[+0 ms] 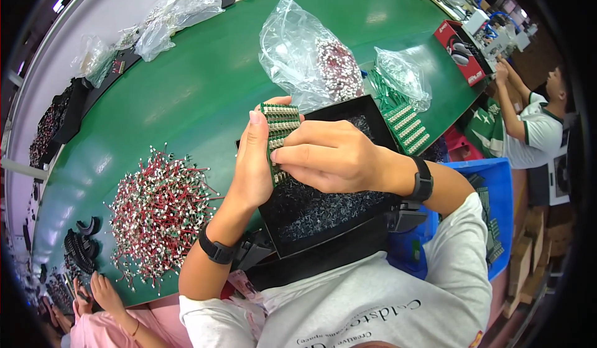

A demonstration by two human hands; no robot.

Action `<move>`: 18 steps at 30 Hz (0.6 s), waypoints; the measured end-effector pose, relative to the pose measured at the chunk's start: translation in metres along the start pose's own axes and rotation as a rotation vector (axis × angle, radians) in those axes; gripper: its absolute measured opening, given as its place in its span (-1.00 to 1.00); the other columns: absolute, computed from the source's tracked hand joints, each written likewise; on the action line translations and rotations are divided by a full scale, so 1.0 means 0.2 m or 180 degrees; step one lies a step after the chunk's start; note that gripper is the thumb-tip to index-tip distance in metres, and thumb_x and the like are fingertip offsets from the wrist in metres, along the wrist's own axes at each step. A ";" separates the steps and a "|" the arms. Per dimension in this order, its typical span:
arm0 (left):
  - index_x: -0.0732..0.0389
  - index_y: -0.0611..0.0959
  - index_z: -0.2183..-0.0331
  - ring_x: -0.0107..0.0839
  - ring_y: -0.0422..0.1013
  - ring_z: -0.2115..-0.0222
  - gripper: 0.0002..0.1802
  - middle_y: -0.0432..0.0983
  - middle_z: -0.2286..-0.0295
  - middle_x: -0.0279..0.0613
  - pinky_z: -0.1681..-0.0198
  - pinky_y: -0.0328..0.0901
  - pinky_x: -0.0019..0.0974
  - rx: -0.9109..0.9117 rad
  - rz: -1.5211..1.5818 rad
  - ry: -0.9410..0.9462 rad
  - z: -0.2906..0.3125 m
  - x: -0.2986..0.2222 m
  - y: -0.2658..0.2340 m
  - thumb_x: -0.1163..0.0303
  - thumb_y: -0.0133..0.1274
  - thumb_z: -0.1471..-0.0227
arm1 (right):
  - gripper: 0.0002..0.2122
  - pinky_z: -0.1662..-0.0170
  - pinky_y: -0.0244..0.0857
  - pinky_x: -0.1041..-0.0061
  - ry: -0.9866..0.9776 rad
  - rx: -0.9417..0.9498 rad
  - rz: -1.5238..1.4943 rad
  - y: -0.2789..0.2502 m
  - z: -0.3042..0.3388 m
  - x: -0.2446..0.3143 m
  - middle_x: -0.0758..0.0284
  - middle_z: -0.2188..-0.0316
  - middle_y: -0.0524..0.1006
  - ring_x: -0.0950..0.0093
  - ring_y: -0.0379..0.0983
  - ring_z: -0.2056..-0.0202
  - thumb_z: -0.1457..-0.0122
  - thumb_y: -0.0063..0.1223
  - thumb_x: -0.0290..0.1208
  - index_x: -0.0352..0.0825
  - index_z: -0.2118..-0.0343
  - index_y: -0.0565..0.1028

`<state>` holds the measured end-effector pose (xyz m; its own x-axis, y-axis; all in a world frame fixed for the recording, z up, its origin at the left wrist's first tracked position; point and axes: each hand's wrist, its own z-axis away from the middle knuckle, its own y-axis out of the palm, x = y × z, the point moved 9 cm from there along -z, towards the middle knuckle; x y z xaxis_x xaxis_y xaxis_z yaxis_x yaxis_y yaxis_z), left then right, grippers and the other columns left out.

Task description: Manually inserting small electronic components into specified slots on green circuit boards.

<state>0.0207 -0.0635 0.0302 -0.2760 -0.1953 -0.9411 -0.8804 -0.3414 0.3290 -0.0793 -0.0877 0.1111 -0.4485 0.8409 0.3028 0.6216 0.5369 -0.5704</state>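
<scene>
left hand (252, 161): clasping green circuit panel (281, 124); right hand (339, 155): touching its face, pinch unclear; panel: between both

- One green circuit-board panel (281, 126), as I see it over my feed; pale, blocky components set in rows across its face, green strips showing between them
- Pose: held off the table, long side running roughly up and down my view, populated face visible to me; exact tilt hard to judge
- Position: in the left hand (254, 155), along its palm and thumb; right hand's (336, 154) fingertips against the face, covering part of the lower rows
</scene>
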 end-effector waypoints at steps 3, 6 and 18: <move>0.31 0.40 -0.11 -0.43 0.45 0.15 -0.30 0.51 0.17 -0.13 0.00 0.33 -0.34 -0.0044 -0.0253 0.0088 0.00 -0.01 0.00 -0.10 -0.48 -0.38 | -0.72 0.43 0.46 0.45 -0.0050 -0.0006 0.0011 0.01 0.01 0.00 0.29 0.38 0.58 0.36 0.54 0.45 0.13 0.31 -0.66 -0.36 0.27 0.60; 0.31 0.41 -0.10 -0.45 0.43 0.15 -0.34 0.51 0.17 -0.14 0.01 0.31 -0.35 -0.0003 -0.0550 0.0170 0.00 -0.04 0.00 -0.07 -0.46 -0.39 | -0.73 0.43 0.45 0.45 -0.0103 -0.0006 -0.0049 0.00 0.01 0.00 0.29 0.38 0.58 0.36 0.53 0.46 0.13 0.30 -0.67 -0.38 0.28 0.59; 0.35 0.42 -0.09 -0.43 0.44 0.17 -0.35 0.52 0.19 -0.13 0.03 0.31 -0.34 0.0040 -0.0716 0.0275 0.02 -0.05 0.03 -0.03 -0.43 -0.39 | -0.78 0.43 0.43 0.43 -0.0044 -0.0215 -0.0423 -0.04 0.01 0.00 0.26 0.50 0.55 0.36 0.51 0.51 0.15 0.24 -0.75 -0.42 0.38 0.57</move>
<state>0.0178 -0.0604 0.0417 -0.0388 -0.1935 -0.9803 -0.9209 -0.3740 0.1102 -0.0850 -0.0915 0.1141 -0.5382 0.7614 0.3614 0.5977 0.6472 -0.4732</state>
